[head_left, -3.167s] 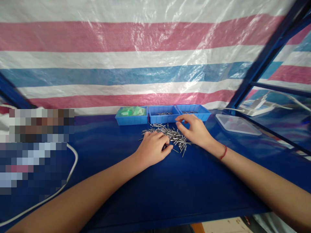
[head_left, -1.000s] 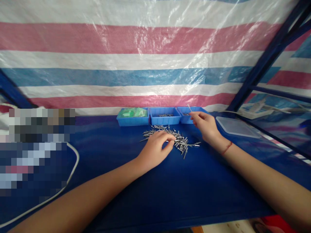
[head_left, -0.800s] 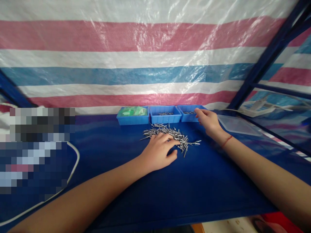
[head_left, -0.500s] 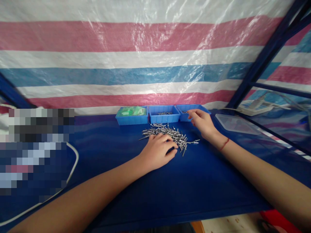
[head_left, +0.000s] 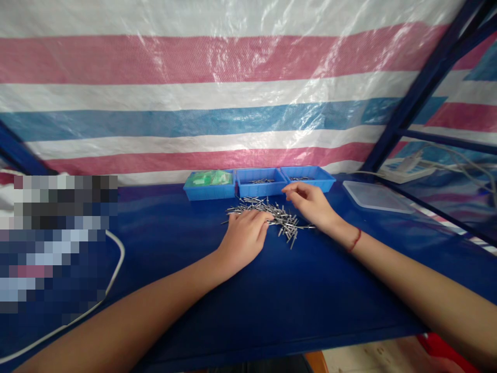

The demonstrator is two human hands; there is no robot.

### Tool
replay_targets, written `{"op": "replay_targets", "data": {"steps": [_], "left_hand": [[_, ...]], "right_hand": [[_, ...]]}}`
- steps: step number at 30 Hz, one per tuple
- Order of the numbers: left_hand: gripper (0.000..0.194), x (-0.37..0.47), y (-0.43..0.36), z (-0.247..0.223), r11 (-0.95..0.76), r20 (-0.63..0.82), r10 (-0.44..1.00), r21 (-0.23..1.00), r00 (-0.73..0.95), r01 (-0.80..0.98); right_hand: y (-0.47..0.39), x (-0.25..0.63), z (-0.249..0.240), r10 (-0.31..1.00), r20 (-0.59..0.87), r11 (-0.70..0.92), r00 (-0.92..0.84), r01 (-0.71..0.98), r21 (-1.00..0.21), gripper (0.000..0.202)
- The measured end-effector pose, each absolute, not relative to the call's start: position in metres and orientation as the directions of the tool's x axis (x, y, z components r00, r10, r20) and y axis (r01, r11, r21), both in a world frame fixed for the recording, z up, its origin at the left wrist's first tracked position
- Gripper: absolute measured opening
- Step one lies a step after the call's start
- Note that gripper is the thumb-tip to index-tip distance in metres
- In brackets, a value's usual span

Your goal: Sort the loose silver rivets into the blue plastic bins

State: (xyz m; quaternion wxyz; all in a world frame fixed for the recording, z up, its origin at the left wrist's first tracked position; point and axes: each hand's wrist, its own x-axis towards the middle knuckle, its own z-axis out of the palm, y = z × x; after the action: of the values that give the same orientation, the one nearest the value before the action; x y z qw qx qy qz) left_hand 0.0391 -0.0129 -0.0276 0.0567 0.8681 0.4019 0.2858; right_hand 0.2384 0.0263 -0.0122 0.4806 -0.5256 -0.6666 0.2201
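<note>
A loose pile of thin metal pins (head_left: 287, 223), looking like blind rivets, lies on the blue tabletop (head_left: 279, 305). My left hand (head_left: 245, 239) rests on the near left side of the pile, palm down. Its fingers are bent and pressed together at the tips, and what they hold, if anything, is hidden. Over the pile's right side hovers my right hand (head_left: 310, 203), just in front of the right blue bin (head_left: 322, 184). Its fingers are partly bent and apart, with nothing visible between them. Some similar metal pieces lie in that bin and in the middle blue bin (head_left: 262, 189).
The left blue bin (head_left: 209, 193) holds green plastic packets (head_left: 212, 178). A clear plastic lid (head_left: 376, 198) lies to the right, near the blue metal frame (head_left: 411, 98). A white cable (head_left: 120, 259) curves along the left. Striped sheeting (head_left: 194, 57) hangs behind the bins.
My right hand has come away from the right bin, toward me and left over the pile. My left hand has shifted slightly left, and its fingers have drawn together.
</note>
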Motion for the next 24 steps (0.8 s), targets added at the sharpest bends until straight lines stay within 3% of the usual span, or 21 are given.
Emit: {"op": "replay_targets", "data": {"steps": [5,9,14,24], "left_hand": [[0.018,0.037,-0.002,-0.031,-0.651,0.577,0.751,0.568,0.321,0.503],[0.015,0.037,-0.001,-0.030,-0.641,0.588,0.765,0.654,0.263,0.402],[0.013,0.037,-0.004,-0.027,-0.647,0.582,0.762,0.672,0.283,0.360],[0.006,0.038,-0.004,-0.023,-0.671,0.585,0.741,0.627,0.329,0.396]], "right_hand": [[0.011,0.226,-0.007,0.892,0.390,0.453,-0.229,0.429,-0.782,0.014],[-0.002,0.213,-0.006,0.872,0.388,0.479,-0.297,0.357,-0.802,0.016],[-0.008,0.205,-0.007,0.881,0.405,0.460,-0.245,0.244,-0.854,0.021],[-0.012,0.204,-0.005,0.860,0.459,0.509,-0.223,0.307,-0.804,0.020]]}}
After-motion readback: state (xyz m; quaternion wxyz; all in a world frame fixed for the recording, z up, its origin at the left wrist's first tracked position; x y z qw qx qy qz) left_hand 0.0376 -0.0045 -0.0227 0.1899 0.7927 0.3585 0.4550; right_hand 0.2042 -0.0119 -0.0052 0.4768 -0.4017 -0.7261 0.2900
